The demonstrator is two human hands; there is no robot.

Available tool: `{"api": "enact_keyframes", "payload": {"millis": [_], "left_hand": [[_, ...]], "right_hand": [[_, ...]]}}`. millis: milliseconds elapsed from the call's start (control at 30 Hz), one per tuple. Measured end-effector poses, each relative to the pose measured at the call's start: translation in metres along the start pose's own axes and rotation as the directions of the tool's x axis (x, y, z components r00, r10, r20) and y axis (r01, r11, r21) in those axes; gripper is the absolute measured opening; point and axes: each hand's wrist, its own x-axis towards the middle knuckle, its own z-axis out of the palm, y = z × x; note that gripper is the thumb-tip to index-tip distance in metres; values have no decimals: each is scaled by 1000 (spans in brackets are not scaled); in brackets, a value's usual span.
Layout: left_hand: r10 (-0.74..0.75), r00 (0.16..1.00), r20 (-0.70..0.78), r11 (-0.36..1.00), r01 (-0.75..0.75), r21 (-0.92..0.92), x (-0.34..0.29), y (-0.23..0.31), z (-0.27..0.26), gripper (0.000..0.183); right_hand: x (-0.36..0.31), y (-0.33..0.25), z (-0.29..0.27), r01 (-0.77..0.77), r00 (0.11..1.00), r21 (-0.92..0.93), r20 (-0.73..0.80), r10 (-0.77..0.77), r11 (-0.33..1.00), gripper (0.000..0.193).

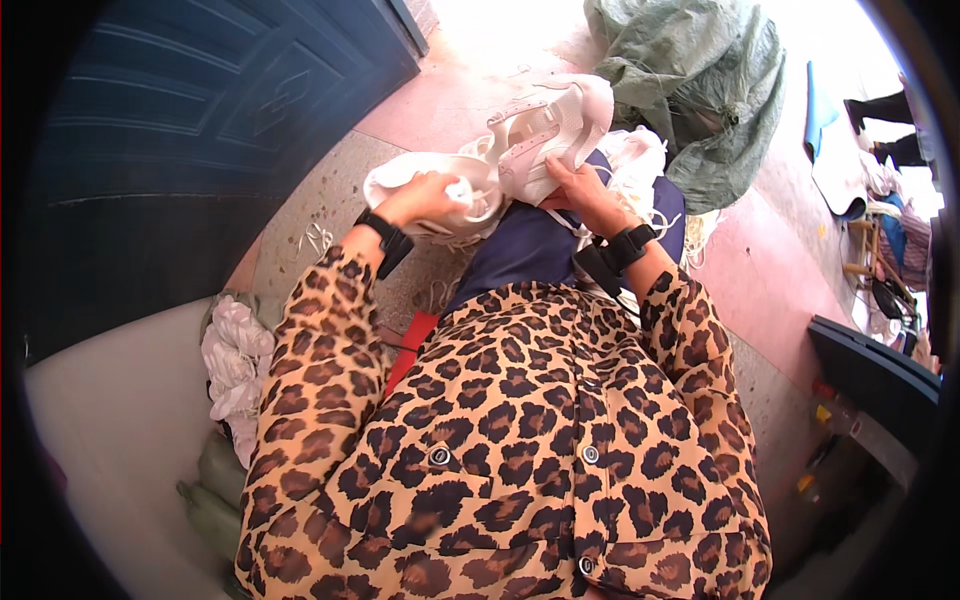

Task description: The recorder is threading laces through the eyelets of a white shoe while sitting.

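Observation:
In my right hand (587, 198) is a white shoe upper (552, 125), raised above my lap. My thumb presses on its side, and its open middle and cut-out panels show. My left hand (432, 198) is closed on the edge of another white shoe upper (480, 215), which hangs over my left knee beside the first. White laces or strings trail from these pieces. More white shoe uppers (632, 165) lie on my dark blue trousers (530, 245) just beyond my right hand. My left fingertips are partly hidden by the white material.
A large green woven sack (690, 95) stands ahead to the right. A dark blue panelled door (210, 90) is at the left. Pale bundled pieces (238, 350) lie low on the left, and a scrap of white string (316, 238) is on the floor. Farther right stands a wooden stool (868, 250).

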Motion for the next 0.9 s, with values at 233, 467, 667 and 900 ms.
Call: {"api": "enact_keyframes", "payload": {"millis": [233, 467, 667, 900], "left_hand": [[228, 972, 55, 826, -223, 517, -51, 53, 0, 38], [-247, 851, -463, 957, 290, 24, -41, -49, -81, 23], [-549, 822, -153, 501, 177, -847, 2, -7, -103, 23], [-687, 719, 110, -351, -195, -916, 31, -39, -113, 24]], "right_hand": [[-7, -5, -2, -37, 999, 110, 4, 36, 993, 44], [-32, -5, 16, 209, 977, -86, 55, -204, 974, 37], [-39, 2, 11, 211, 976, -98, -35, -216, 972, 31], [-40, 13, 10, 358, 927, -73, -93, -364, 931, 33]]}}
